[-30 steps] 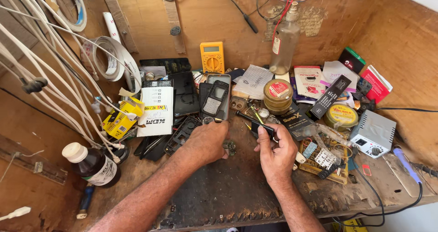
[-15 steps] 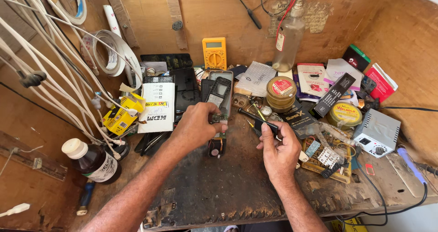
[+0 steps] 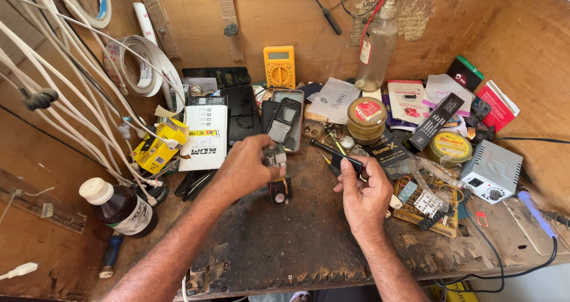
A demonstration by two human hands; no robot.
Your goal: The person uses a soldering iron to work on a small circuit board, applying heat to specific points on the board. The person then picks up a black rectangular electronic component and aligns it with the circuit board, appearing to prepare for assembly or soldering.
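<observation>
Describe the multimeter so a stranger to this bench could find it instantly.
Start at the wooden back wall of the cluttered workbench. Leaning against its base, left of the tall clear glass bottle, stands the small yellow multimeter. It alone has a grey screen above a round dial.

Two bare hands work over the scarred wooden benchtop (image 3: pixel 285 248): the left hand (image 3: pixel 246 168) and the right hand (image 3: pixel 362 192). One yellow digital multimeter (image 3: pixel 279 66) leans at the back edge, beside one tall clear glass bottle (image 3: pixel 377 46). One brown medicine bottle with a white cap (image 3: pixel 119 206) lies near the left edge. Two round flat tins show: one stacked gold tin with a red label (image 3: pixel 367 119) and one yellow-lidded tin (image 3: pixel 449 146). One small grey power box with a knob (image 3: pixel 491 171) sits toward the right edge. One roll of white tape (image 3: pixel 142 70) hangs at the back left.
</observation>
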